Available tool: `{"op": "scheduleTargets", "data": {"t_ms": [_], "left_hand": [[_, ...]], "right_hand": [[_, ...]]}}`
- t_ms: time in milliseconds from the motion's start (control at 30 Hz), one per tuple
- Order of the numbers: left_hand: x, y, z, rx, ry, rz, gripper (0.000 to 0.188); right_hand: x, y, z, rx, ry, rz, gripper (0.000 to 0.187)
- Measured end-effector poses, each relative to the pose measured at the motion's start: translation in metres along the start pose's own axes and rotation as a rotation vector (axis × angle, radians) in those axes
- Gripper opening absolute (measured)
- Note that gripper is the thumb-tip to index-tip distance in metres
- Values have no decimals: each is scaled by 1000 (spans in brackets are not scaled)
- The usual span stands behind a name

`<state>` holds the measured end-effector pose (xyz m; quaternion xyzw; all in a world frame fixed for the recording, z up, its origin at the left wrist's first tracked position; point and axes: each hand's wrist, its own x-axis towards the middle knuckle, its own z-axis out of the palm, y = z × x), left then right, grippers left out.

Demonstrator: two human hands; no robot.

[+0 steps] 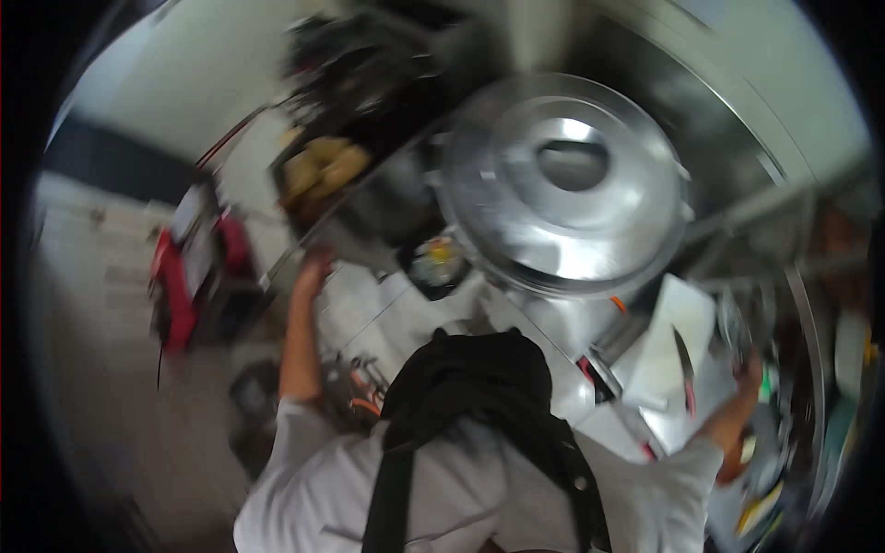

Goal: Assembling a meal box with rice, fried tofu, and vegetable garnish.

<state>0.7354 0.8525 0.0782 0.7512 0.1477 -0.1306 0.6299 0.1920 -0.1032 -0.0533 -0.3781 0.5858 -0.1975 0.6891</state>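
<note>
My left hand (316, 264) is blurred, beside the near corner of a metal-walled bin or counter edge (369, 217). Whether it grips that edge, I cannot tell. On the far right, my right hand (750, 373) reaches to a clear, shiny object (742, 318), too smeared to name. Its fingers are not distinct. Left of that hand, a knife (684, 359) with a reddish handle lies across a white cutting board (656, 355). A large round metal lid (567, 221) dominates the far middle, between my two hands.
Yellowish food pieces (324, 170) sit in a dark container at the far left. A small dark tray (435, 263) holds a colourful packet. Red and white items (184, 286) stand on the left. Bottles and utensils (770, 461) crowd the right side.
</note>
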Motion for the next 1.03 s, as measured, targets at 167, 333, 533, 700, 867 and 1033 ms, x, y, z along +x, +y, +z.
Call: {"op": "scheduleTargets", "data": {"t_ms": [167,333,533,700,867,1033], "left_hand": [[-23,10,36,-111,-149,-2,14],[-23,16,31,-118,-114,-23,12],[0,15,20,-144,-97,-40,11],[-1,18,5,-171,-130,-29,11],[17,5,-22,-58,-186,-1,11],[60,-16,-85,-3,-298,-120,20]], "right_hand": [[13,-9,0,81,-136,-53,27],[-1,22,18,-55,156,-187,27],[-70,31,9,-169,327,-256,29],[-168,22,-13,-217,294,-293,33],[-302,-2,4,-502,221,-326,28],[-403,-1,102,-1012,207,-492,28]]}}
